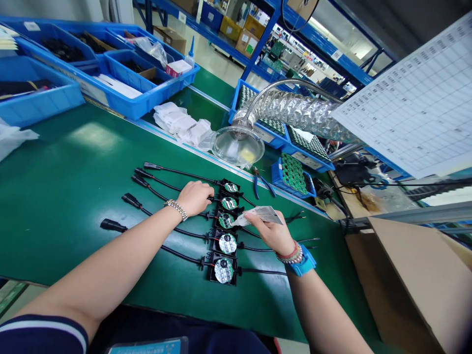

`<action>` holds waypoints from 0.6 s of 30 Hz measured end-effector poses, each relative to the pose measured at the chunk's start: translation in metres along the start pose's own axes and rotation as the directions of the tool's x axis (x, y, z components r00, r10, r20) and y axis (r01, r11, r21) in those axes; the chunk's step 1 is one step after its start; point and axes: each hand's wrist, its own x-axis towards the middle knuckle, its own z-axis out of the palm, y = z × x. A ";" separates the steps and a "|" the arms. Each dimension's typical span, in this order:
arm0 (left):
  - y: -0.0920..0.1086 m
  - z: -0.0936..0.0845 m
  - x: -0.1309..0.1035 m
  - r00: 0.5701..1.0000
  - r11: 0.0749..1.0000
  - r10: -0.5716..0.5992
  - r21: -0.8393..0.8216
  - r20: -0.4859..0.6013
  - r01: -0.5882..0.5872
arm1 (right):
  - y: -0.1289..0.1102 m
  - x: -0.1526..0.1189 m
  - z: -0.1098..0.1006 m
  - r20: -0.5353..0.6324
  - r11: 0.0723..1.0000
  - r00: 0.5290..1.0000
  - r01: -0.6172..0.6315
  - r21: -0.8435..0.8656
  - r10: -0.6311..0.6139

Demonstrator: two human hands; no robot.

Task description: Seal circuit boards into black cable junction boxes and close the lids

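My right hand (276,235) is closed around a white squeeze tube (260,215). The tube's narrow nozzle points left and reaches the round circuit board (225,221) in the middle of a column of several boards. Each board sits in a black rectangular housing (210,274) with black cables leaving both sides. White material covers parts of the nearest board (223,271). My left hand (195,197) has its fingers curled on a black cable at the left side of the second housing from the far end; its fingertips are partly hidden.
Cable connectors (113,225) lie on the green mat (66,196) to the left. Beyond the boards are pliers (258,183), a clear fume hood (238,146) on a silver duct and white packets (180,123). Blue bins (143,101) stand back left, a cardboard box (416,280) right.
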 end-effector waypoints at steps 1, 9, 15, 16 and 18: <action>0.000 0.000 0.000 1.000 1.000 0.001 0.000 0.003 -0.001 | 0.000 -0.001 -0.001 0.003 1.000 1.000 0.006 -0.003 -0.006; -0.003 -0.005 -0.003 0.999 1.000 0.002 -0.006 0.047 -0.002 | 0.000 -0.001 -0.005 -0.054 1.000 0.998 -0.012 0.003 0.012; 0.004 -0.019 -0.009 0.999 0.999 0.002 0.042 0.049 -0.005 | 0.003 0.009 0.012 -0.089 0.993 0.992 -0.081 0.083 0.088; 0.007 -0.022 -0.011 0.998 0.999 0.003 0.044 0.068 -0.006 | 0.003 0.011 0.015 -0.083 0.992 0.992 -0.086 0.089 0.093; 0.011 -0.029 -0.014 0.991 1.000 0.012 0.027 0.133 -0.016 | 0.002 0.016 0.019 -0.073 0.993 0.994 -0.079 0.093 0.086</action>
